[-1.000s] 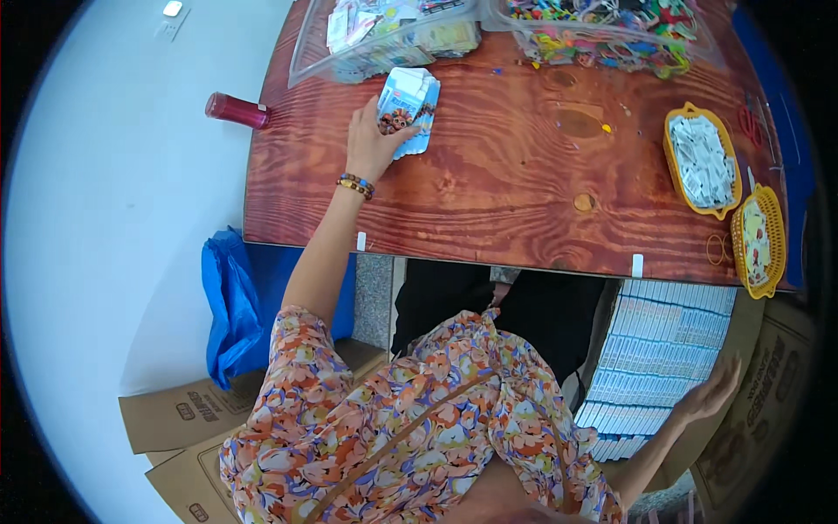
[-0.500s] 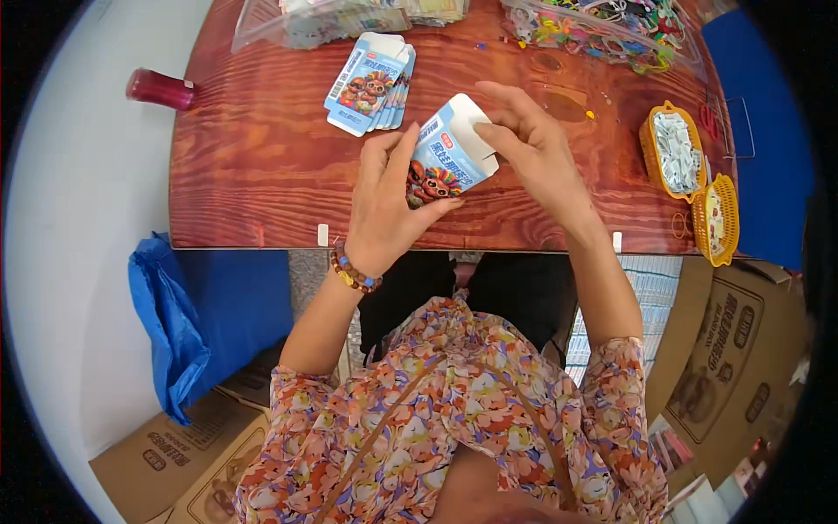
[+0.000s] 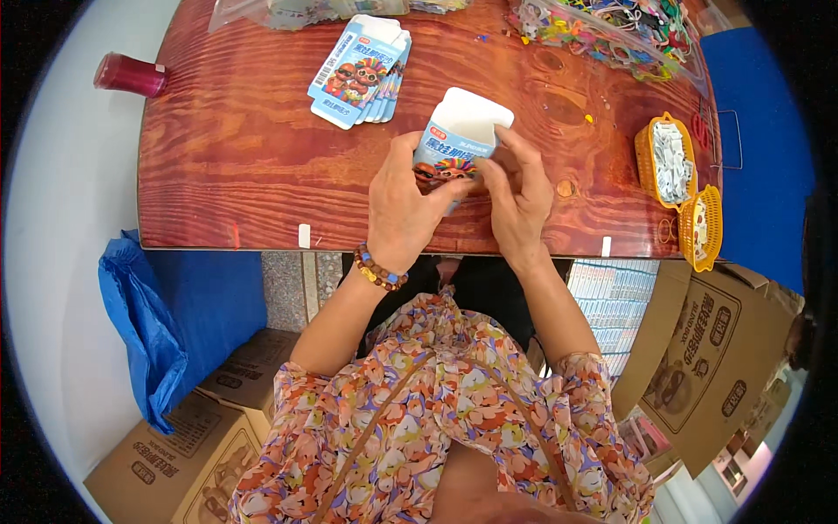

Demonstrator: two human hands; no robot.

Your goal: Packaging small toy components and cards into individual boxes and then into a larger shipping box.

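A small light-blue carton (image 3: 445, 150) with a cartoon print is between my hands over the near part of the table. Its top stands open, showing the white inside and a raised white flap. My left hand (image 3: 403, 205) grips the carton's left side, the thumb across its printed front. At the right edge, my right hand (image 3: 522, 199) holds the carton between thumb and fingers. Just beyond, to the left, lies a fanned stack of flat cartons (image 3: 360, 74) with the same print.
A dark red cylinder (image 3: 131, 76) lies on the reddish wooden table (image 3: 253, 166) at left. Clear bins stand at the back, one with colourful bits (image 3: 611, 31). Two yellow baskets, one of white sachets (image 3: 670, 162), sit at the right. Below are cardboard boxes (image 3: 690, 367) and a blue bag (image 3: 144, 332).
My right hand has come down from the flap to the carton's right edge. The carton has turned more upright and its mouth has opened wider. The view has shifted slightly.
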